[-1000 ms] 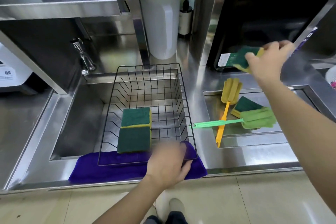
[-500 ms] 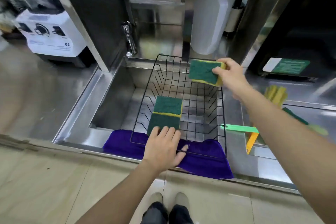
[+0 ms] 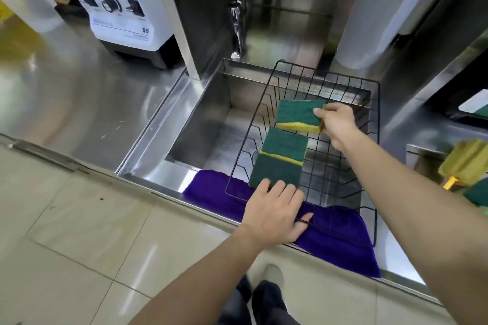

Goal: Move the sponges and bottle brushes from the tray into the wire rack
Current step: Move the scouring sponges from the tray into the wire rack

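the right hand [image 3: 336, 124] is pinching a green-topped, yellow-bodied rectangular sponge [image 3: 299, 114] by its right end, holding it tilted inside the black wire rack [image 3: 376, 140] toward the rack's far edge, above the grid floor and just beyond the two matching green and yellow sponges [image 3: 281, 158] that are lying one behind the other along the rack's left side. the left hand [image 3: 276, 212] is resting flat with fingers spread on the rack's near rim, fingertips touching the nearest sponge, over the purple cloth [image 3: 340, 235] that is draped over the near edge of the steel sink [image 3: 200, 124] and hanging down its front. the rack is sitting across the sink with its near rim on that cloth, so the main risk, as i judge it, is the rack sliding or tipping on the soft fabric if the bracing hand is lifting off while the sponge is being pushed down. a grip on one end only is leaving the sponge free to swing; let go at this tilt, it could be landing on edge against the wire wall or riding up on the middle sponge rather than lying flat. at the right edge of the view a yellow bottle brush head [image 3: 466, 158] and a corner of another green sponge [image 3: 476, 192] are still waiting outside the rack; whether they are lying in the tray i cannot tell, as it is mostly out of view, and packing this sponge loosely could be crowding the room they will need
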Demonstrator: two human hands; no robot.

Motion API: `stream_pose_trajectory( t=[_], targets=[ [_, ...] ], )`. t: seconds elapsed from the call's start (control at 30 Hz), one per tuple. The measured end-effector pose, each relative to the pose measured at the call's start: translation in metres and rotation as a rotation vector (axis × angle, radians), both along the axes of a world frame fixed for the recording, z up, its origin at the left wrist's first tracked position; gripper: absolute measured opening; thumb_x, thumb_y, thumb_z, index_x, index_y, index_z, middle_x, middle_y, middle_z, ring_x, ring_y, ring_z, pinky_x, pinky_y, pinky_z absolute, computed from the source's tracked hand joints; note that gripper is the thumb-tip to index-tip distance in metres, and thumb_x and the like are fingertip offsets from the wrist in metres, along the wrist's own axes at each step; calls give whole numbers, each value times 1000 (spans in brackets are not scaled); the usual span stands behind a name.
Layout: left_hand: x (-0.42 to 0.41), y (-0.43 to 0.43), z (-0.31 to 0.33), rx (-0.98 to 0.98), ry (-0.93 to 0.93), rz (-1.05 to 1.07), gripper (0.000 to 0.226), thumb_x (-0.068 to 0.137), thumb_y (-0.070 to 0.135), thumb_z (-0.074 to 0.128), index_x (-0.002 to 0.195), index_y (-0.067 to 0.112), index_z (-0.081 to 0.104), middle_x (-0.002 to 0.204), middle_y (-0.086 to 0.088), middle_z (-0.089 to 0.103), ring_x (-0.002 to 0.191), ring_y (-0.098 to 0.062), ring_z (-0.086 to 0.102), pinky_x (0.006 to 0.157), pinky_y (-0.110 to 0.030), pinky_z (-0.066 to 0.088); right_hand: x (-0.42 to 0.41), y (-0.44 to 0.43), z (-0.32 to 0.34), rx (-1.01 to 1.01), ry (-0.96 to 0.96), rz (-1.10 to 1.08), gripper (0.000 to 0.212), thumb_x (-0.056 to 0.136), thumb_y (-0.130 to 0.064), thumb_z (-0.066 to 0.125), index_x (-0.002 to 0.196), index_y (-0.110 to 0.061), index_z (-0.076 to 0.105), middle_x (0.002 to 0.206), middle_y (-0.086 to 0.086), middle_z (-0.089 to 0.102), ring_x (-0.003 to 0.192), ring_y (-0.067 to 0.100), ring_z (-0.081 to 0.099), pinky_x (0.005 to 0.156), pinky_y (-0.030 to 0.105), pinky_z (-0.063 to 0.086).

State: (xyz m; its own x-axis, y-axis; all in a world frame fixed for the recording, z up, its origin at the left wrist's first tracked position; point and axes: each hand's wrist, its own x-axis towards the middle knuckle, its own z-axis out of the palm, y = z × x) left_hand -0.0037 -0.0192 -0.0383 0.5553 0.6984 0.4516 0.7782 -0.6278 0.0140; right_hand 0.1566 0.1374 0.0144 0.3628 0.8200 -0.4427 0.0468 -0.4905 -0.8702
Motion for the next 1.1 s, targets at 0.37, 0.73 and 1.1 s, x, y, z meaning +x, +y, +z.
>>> stream_pose_trajectory(
  t=[0.37,0.73,1.1],
  targets=[
    [1,-1,2,-23,-16,12,34,87,44,51,85,11,61,73,-2,57,66,-23,48,62,-34,37,0,-1,-24,-141,-348,241,32,94,-25,53,114,0,59,113,16,62,102,30,56,84,36,42],
    [11,1,7,-51,95,-160,37,82,46,52,91,11,59,85,-4,60,74,-23,51,68,-37,38,28,-29,11,-49,-500,321,39,93,-28,52,123,-2,54,127,15,58,114,29,54,90,31,41],
    [65,-21,9,-74,226,-324,45,85,50,39,98,12,60,85,-3,61,75,-22,53,71,-38,37,128,-85,46,229,-651,-136,21,90,-8,50,101,-4,68,94,11,67,92,24,60,83,27,43]
  ],
)
